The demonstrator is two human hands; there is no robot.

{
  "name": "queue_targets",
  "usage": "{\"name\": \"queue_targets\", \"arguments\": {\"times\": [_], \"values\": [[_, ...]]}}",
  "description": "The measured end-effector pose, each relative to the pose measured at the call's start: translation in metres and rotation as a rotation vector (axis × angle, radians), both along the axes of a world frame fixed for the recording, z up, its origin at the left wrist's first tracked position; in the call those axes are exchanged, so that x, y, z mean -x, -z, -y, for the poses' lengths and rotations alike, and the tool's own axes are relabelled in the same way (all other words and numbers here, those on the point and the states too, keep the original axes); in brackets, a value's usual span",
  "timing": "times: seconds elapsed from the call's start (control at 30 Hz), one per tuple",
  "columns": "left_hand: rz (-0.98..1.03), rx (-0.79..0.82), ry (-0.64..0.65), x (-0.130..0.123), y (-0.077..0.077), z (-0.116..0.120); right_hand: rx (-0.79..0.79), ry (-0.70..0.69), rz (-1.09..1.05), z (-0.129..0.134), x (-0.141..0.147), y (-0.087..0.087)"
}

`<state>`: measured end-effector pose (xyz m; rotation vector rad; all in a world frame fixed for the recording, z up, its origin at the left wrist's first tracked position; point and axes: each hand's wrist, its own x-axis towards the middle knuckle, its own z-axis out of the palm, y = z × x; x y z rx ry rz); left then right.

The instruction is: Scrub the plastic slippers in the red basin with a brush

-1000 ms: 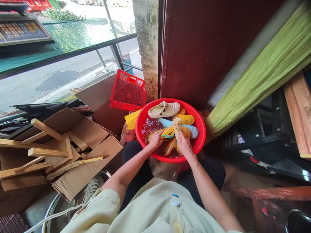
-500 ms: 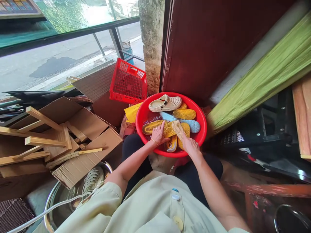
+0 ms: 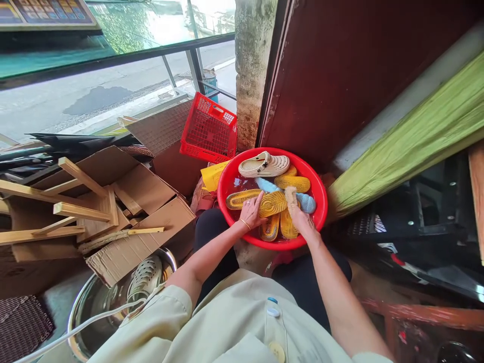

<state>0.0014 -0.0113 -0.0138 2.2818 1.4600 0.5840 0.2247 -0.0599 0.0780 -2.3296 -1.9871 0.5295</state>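
A red plastic basin [image 3: 325, 206] sits between my knees, holding shallow water and several slippers. My left hand [image 3: 251, 210] grips a yellow ridged slipper [image 3: 273, 203] lying sole up. My right hand [image 3: 302, 219] is shut on a tan bristle scrubbing brush [image 3: 291, 199], pressing it on the slipper's far end. A cream clog [image 3: 263, 165] lies at the basin's far side. Other yellow soles [image 3: 292, 184] and a pale blue slipper [image 3: 305, 202] lie beside my hands. The brush's bristle face is hidden.
A red plastic crate [image 3: 208, 130] leans beside a concrete post [image 3: 252, 75]. To the left lie flattened cardboard boxes [image 3: 139, 186] and wooden slats [image 3: 81, 212]. A steel basin [image 3: 93, 312] sits at lower left. A green cloth [image 3: 408, 146] slants along the right.
The yellow slipper under my left hand has turned sole up since the oldest frame. The brush has shifted toward the slipper's right side, and the view has moved slightly.
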Motion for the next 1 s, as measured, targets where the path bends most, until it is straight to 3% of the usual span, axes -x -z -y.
{"name": "queue_targets", "arguments": {"times": [0.13, 0.23, 0.33, 0.43, 0.57, 0.67, 0.87, 0.93, 1.0], "values": [[0.016, 0.008, -0.001, -0.001, 0.001, -0.002, 0.140, -0.150, 0.113, 0.019, 0.036, 0.010], [0.081, 0.036, 0.004, 0.000, 0.002, -0.004, 0.159, -0.231, 0.149, 0.025, 0.038, 0.012], [0.255, 0.081, 0.002, 0.003, 0.002, -0.005, 0.157, -0.037, 0.208, 0.015, 0.007, 0.009], [0.542, 0.247, -0.004, 0.004, 0.002, -0.008, 0.033, 0.015, 0.123, 0.007, -0.014, 0.009], [0.840, 0.578, 0.036, 0.001, 0.006, -0.013, -0.058, -0.058, 0.123, 0.015, 0.015, 0.015], [0.907, 0.631, 0.016, 0.000, 0.009, -0.015, -0.039, -0.120, 0.153, 0.016, 0.031, 0.015], [1.066, 0.928, -0.053, -0.001, 0.008, -0.020, 0.004, 0.116, 0.060, 0.003, -0.024, 0.014], [1.128, 1.051, -0.125, -0.001, 0.004, -0.022, -0.019, 0.185, 0.001, 0.008, -0.027, 0.018], [1.166, 1.160, -0.186, 0.001, -0.002, -0.023, -0.022, 0.203, -0.044, 0.016, -0.012, 0.026]]}}
